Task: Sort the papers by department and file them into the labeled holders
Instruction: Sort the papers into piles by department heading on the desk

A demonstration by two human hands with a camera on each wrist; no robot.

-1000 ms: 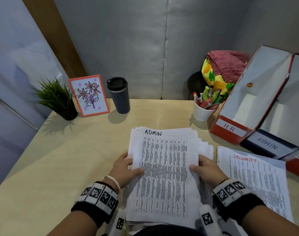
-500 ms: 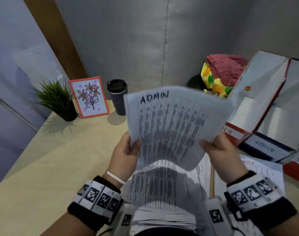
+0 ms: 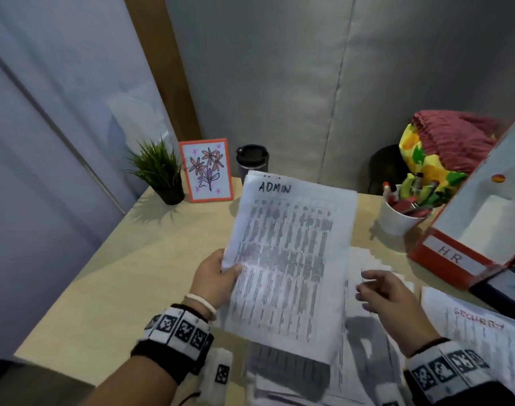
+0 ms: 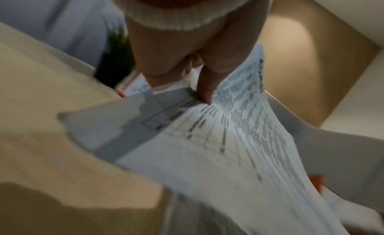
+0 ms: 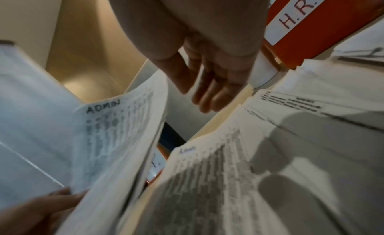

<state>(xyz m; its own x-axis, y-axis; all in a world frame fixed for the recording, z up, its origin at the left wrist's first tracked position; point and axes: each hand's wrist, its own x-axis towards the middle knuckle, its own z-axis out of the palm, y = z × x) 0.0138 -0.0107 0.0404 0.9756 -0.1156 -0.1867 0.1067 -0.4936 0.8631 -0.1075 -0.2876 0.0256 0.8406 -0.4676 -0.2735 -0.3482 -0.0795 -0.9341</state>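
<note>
My left hand [image 3: 218, 276] pinches the left edge of a printed sheet headed ADMIN [image 3: 288, 259], held tilted above the desk; its thumb [image 4: 204, 84] lies on top of the sheet [image 4: 239, 140]. Just right of that sheet my right hand [image 3: 388, 294] hovers with fingers [image 5: 207, 94] straight, holding nothing, over the paper stack [image 3: 364, 332] on the desk. The ADMIN sheet [image 5: 108, 140] hangs left of the right hand. A pile headed SECURITY [image 3: 481, 329] lies at the right. The red holder labeled H.R. [image 3: 452, 256] stands at the right, a dark holder [image 3: 511, 288] beside it.
A white cup of pens [image 3: 399, 218] stands left of the H.R. holder [image 5: 299, 20]. At the back are a dark tumbler [image 3: 251, 162], a framed flower drawing [image 3: 206, 171] and a small potted plant [image 3: 159, 171]. A colourful cloth bundle [image 3: 443, 148] sits in the far right corner.
The ADMIN sheet was lifted off the stack with both hands, then swung left. My right hand has let go of it and now hovers over the stack; the left hand alone holds it.
</note>
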